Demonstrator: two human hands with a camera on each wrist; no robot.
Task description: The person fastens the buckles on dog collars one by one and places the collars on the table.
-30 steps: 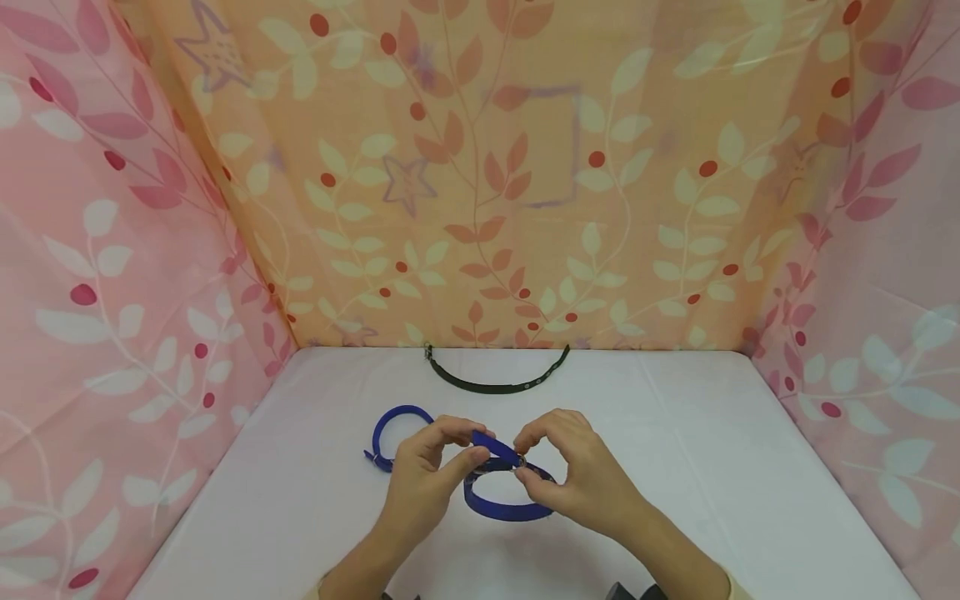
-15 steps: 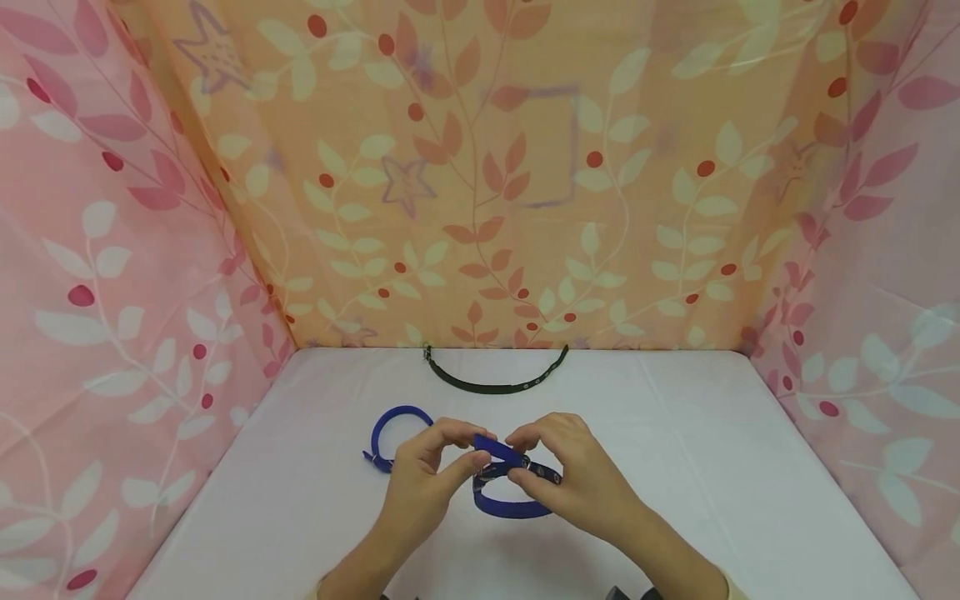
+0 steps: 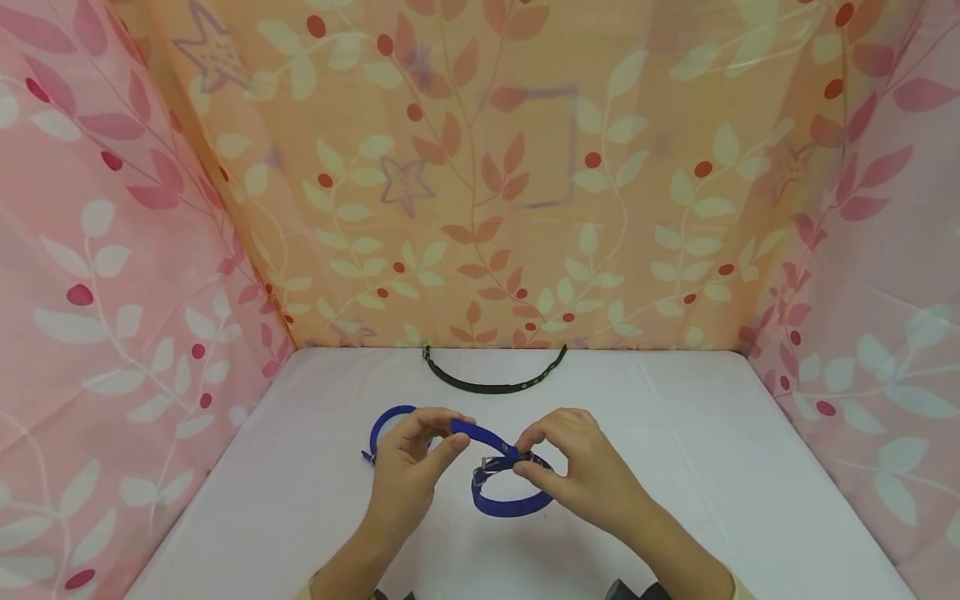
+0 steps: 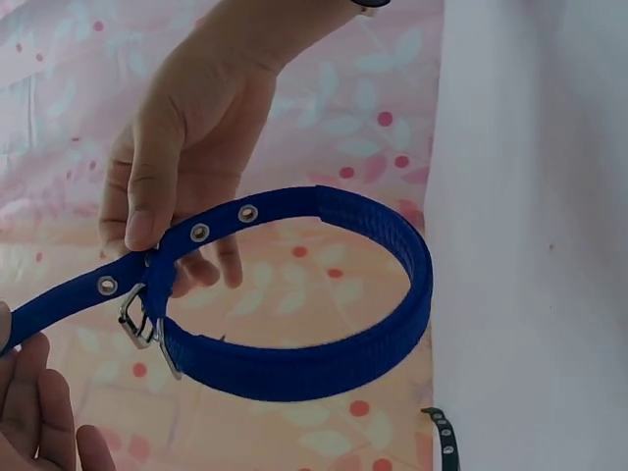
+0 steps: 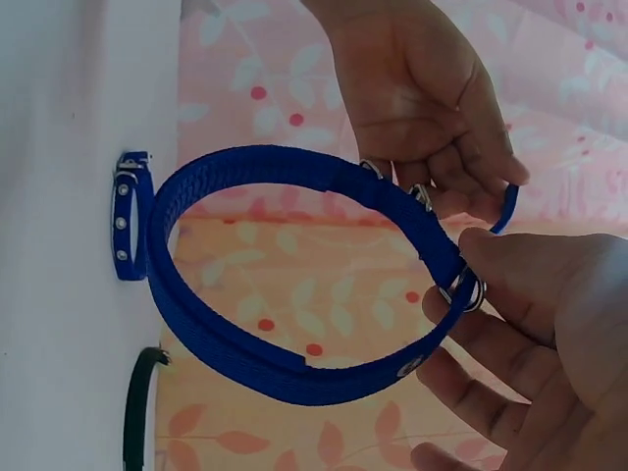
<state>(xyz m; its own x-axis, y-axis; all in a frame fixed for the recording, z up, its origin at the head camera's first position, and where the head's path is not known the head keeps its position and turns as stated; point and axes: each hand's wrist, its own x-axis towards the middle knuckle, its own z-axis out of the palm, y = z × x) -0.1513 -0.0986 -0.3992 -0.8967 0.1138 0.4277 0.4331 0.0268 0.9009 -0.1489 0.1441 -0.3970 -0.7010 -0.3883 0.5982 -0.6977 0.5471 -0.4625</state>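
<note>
While both forearms reach in from the near corners and slant toward each other, the two hands meet over the white table (image 3: 675,467), each with thumb opposed to bent fingers. Pinched narrowly in the left hand (image 3: 405,467) is the strap end (image 3: 483,436) of a blue collar (image 4: 304,378), its thumb angled up toward the right hand and its fingers curled over the top. Across from that grip, the right hand (image 3: 585,471) pinches the same collar between thumb and index finger, the index arched above and the thumb below; its other fingers curve loosely apart in the right wrist view. Between the two grips the strap runs as a short bridge, one eyelet (image 4: 107,285) showing along it. From the right hand's pinch the collar's round loop hangs down toward the person, with a metal buckle (image 4: 126,314) and a metal ring (image 4: 169,350) close to that pinch. Just behind the left hand, and partly hidden by it, a second blue collar (image 3: 390,412) lies on the table. Well beyond both grips, a dark green collar (image 3: 487,388) curves along the table's far edge.
</note>
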